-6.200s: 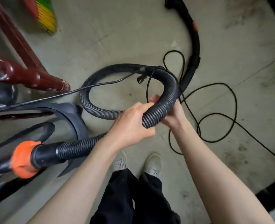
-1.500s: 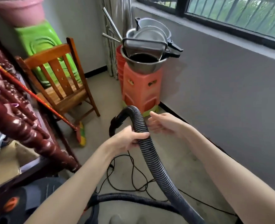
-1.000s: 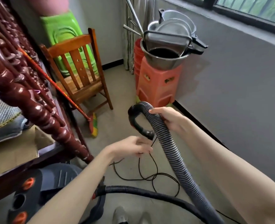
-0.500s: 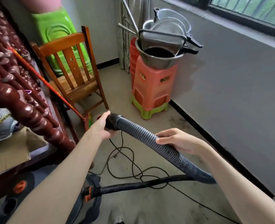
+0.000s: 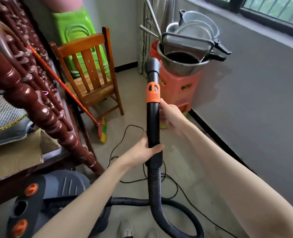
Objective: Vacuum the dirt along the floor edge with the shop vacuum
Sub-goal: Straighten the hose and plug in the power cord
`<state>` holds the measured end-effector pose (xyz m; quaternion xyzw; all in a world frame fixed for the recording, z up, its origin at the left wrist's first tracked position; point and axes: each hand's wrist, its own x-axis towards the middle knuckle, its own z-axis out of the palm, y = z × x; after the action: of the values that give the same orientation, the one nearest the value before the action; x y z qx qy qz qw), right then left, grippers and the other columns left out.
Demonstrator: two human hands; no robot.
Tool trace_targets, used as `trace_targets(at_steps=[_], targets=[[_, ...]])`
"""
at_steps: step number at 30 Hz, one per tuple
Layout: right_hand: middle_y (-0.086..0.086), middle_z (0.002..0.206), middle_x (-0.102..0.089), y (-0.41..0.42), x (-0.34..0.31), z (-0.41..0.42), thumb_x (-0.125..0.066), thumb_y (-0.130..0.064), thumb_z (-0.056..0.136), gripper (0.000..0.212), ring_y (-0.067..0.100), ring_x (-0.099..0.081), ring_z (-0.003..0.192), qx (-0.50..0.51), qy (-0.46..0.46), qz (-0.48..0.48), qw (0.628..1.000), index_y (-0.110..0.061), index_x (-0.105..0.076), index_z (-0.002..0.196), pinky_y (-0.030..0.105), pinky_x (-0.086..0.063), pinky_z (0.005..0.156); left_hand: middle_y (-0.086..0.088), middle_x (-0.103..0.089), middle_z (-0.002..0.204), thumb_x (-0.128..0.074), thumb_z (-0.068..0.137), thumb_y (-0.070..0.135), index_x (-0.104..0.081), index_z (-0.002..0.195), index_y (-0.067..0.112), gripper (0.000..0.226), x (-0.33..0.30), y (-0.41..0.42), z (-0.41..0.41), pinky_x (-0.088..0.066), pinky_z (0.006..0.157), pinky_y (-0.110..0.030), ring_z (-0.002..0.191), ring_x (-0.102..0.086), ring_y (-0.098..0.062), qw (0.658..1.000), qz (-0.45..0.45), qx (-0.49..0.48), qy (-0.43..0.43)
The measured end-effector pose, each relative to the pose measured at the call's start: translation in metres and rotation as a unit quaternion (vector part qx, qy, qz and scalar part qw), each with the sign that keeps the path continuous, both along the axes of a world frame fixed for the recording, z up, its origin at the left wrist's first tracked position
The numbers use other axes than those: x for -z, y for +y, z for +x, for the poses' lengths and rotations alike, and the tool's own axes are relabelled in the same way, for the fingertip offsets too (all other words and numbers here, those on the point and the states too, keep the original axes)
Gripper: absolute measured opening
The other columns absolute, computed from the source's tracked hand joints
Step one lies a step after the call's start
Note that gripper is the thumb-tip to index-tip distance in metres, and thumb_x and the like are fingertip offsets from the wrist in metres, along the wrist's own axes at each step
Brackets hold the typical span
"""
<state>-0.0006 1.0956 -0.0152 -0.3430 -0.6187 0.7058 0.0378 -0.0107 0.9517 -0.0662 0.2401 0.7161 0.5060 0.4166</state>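
Observation:
The black vacuum hose handle stands upright in front of me, with an orange collar and a grey nozzle end on top. My left hand grips the handle's lower part. My right hand is blurred and touches the handle just under the orange collar; its grip cannot be made out. The ribbed hose loops down to the grey shop vacuum at the lower left. The floor edge with its dark skirting runs along the right wall.
A carved red bed frame fills the left. A wooden chair, a broom and an orange stool stacked with metal pots stand ahead. A black power cord lies looped on the floor.
The hose end has swung from lying level to standing upright. My left hand has slid down to the handle's lower part, and my right hand has moved up near the orange collar.

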Motion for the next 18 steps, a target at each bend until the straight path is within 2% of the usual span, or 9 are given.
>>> trace_targets(at_steps=[3, 5, 7, 9, 12, 14, 16, 18], targets=[[-0.011, 0.041, -0.053, -0.002, -0.01, -0.004, -0.047, -0.038, 0.1, 0.038, 0.0, -0.05, 0.039, 0.032, 0.067, -0.06, 0.995, -0.012, -0.054, 0.073, 0.013, -0.038, 0.042, 0.004, -0.051, 0.115, -0.059, 0.092, 0.032, -0.03, 0.129, 0.018, 0.049, -0.006, -0.005, -0.005, -0.05, 0.076, -0.011, 0.098, -0.054, -0.001, 0.999, -0.019, 0.016, 0.033], [-0.007, 0.046, -0.052, -0.006, -0.012, -0.003, -0.051, -0.038, 0.099, 0.039, -0.001, -0.047, 0.034, -0.004, 0.059, -0.037, 0.998, -0.007, -0.055, 0.074, 0.01, -0.035, 0.038, 0.003, -0.047, 0.119, -0.058, 0.093, 0.033, -0.028, 0.129, 0.019, 0.049, -0.006, -0.009, -0.006, -0.049, 0.076, -0.009, 0.101, -0.052, -0.002, 0.998, -0.02, 0.028, 0.046], [0.001, 0.063, -0.056, -0.008, -0.011, -0.005, -0.055, -0.035, 0.097, 0.034, 0.0, -0.052, 0.041, -0.026, 0.057, -0.03, 0.998, -0.003, -0.06, 0.085, 0.012, -0.04, 0.043, -0.001, -0.045, 0.121, -0.059, 0.092, 0.034, -0.03, 0.13, 0.016, 0.05, 0.0, -0.013, -0.006, -0.048, 0.088, -0.018, 0.109, -0.05, -0.009, 0.995, -0.04, 0.056, 0.069], [0.001, 0.069, -0.059, -0.008, -0.009, -0.007, -0.059, -0.027, 0.096, 0.025, 0.003, -0.057, 0.05, -0.041, 0.071, -0.046, 0.996, -0.004, -0.063, 0.088, 0.014, -0.045, 0.051, -0.003, -0.047, 0.117, -0.06, 0.091, 0.028, -0.036, 0.123, 0.015, 0.042, 0.007, -0.018, -0.006, -0.047, 0.093, -0.025, 0.105, -0.051, -0.01, 0.993, -0.052, 0.067, 0.078], [0.0, 0.072, -0.066, -0.01, -0.004, -0.007, -0.059, -0.02, 0.095, 0.017, 0.009, -0.063, 0.065, -0.068, 0.079, -0.078, 0.991, -0.006, -0.066, 0.09, 0.02, -0.051, 0.066, -0.005, -0.051, 0.116, -0.059, 0.091, 0.016, -0.046, 0.111, 0.014, 0.024, 0.012, -0.025, -0.007, -0.044, 0.084, -0.012, 0.098, -0.051, -0.007, 0.992, -0.048, 0.076, 0.086], [0.003, 0.077, -0.067, -0.014, -0.005, -0.009, -0.058, -0.024, 0.096, 0.018, 0.013, -0.065, 0.069, -0.053, 0.09, -0.135, 0.985, -0.007, -0.066, 0.091, 0.028, -0.052, 0.075, -0.005, -0.05, 0.116, -0.059, 0.091, 0.013, -0.048, 0.114, 0.01, 0.026, 0.016, -0.032, -0.008, -0.043, 0.078, -0.005, 0.097, -0.05, -0.004, 0.991, -0.047, 0.084, 0.095], [0.005, 0.075, -0.065, -0.016, -0.011, -0.013, -0.056, -0.022, 0.097, 0.019, 0.016, -0.064, 0.068, -0.015, 0.12, -0.192, 0.974, -0.007, -0.061, 0.088, 0.03, -0.051, 0.074, -0.005, -0.05, 0.119, -0.06, 0.09, 0.011, -0.047, 0.116, 0.012, 0.029, 0.024, -0.041, -0.008, -0.043, 0.08, -0.005, 0.103, -0.052, -0.007, 0.99, -0.048, 0.09, 0.093], [0.007, 0.075, -0.063, -0.019, -0.016, -0.014, -0.054, -0.012, 0.097, 0.013, 0.018, -0.063, 0.069, -0.007, 0.153, -0.195, 0.969, -0.007, -0.056, 0.086, 0.03, -0.052, 0.071, -0.005, -0.053, 0.123, -0.06, 0.089, 0.01, -0.046, 0.117, 0.017, 0.032, 0.03, -0.05, -0.007, -0.043, 0.085, -0.008, 0.11, -0.054, -0.01, 0.989, -0.051, 0.1, 0.092]])
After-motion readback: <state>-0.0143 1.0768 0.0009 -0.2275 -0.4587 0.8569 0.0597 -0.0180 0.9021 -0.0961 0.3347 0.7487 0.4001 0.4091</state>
